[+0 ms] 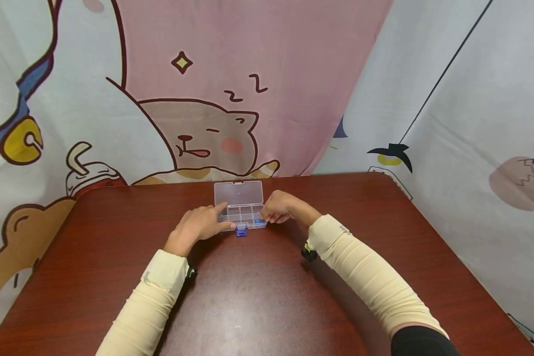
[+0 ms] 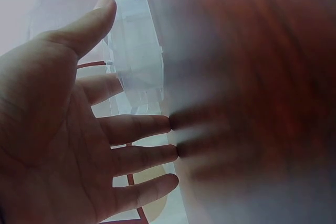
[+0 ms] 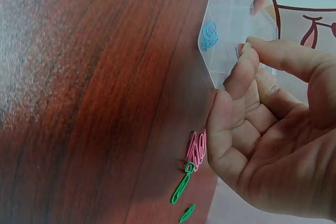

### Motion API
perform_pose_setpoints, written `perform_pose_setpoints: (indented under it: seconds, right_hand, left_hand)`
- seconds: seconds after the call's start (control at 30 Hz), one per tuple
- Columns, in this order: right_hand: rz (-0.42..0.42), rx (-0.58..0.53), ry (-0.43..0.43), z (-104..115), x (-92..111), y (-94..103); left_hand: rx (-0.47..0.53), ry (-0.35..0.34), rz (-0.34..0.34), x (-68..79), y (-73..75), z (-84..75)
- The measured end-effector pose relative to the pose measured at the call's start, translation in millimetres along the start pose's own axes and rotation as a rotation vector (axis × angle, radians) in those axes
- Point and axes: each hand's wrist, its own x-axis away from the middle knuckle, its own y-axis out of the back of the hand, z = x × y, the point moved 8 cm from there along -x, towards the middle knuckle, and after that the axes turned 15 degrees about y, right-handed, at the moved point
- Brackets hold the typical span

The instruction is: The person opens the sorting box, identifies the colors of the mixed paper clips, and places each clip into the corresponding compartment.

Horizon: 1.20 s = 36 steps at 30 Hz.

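Box (image 1: 239, 205) sits lid-up at table's (image 1: 249, 296) 12 o'clock; we see left hand (image 1: 199, 223) spread at its 9, right hand (image 1: 281, 206) curled at 3, can't tell if holding; blue clips (image 3: 210, 36) inside.

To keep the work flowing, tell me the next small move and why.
Once free, the right hand should probably go to the pink paper clips and pick one up: they lie loose on the table, while blue paper clips already sit in the clear box, whose other end the left hand touches. Whether the right hand holds anything is unclear.
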Motion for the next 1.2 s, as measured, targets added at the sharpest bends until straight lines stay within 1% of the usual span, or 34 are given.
perform_pose_setpoints:
  seconds: [0.13,0.2,0.3,0.43,0.53,0.63,0.77,0.93,1.07,1.2]
  right_hand:
    - [0.021,0.0,0.016,2,1,2.0]
    - [0.028,0.001,0.032,5,1,7.8]
    - [0.004,-0.011,0.045,10,3,24.7]
    - [-0.068,-0.028,0.057,15,8,54.3]
    - [-0.11,-0.044,0.051,14,12,71.2]
    - [-0.13,-0.063,0.022,7,15,80.4]
    - [-0.14,-0.061,-0.022,-9,16,86.9]
    - [-0.155,-0.023,-0.078,-32,16,96.4]
    - [-0.177,0.018,-0.112,-46,16,102.7]
    - [-0.198,0.016,-0.15,-61,15,105.6]
  left_hand:
    - [0.002,-0.005,-0.007,0.4,0.3,-0.3]
    - [0.005,-0.007,-0.012,0.3,0.8,-0.5]
    - [0.009,-0.011,-0.014,-0.3,1.3,-1.1]
    - [0.009,-0.012,-0.011,-0.5,3.3,-0.9]
    - [0.004,-0.01,-0.015,0.1,5.6,-0.1]
    - [0.003,-0.007,-0.014,0.8,6.3,0.9]
    - [0.002,-0.002,-0.004,1.5,4.1,1.8]
    - [0.003,-0.004,0.007,2.4,1.9,0.8]
    - [0.005,-0.004,0.007,2.0,2.3,-0.2]
    - [0.01,0.006,0.013,1.4,1.7,-0.1]
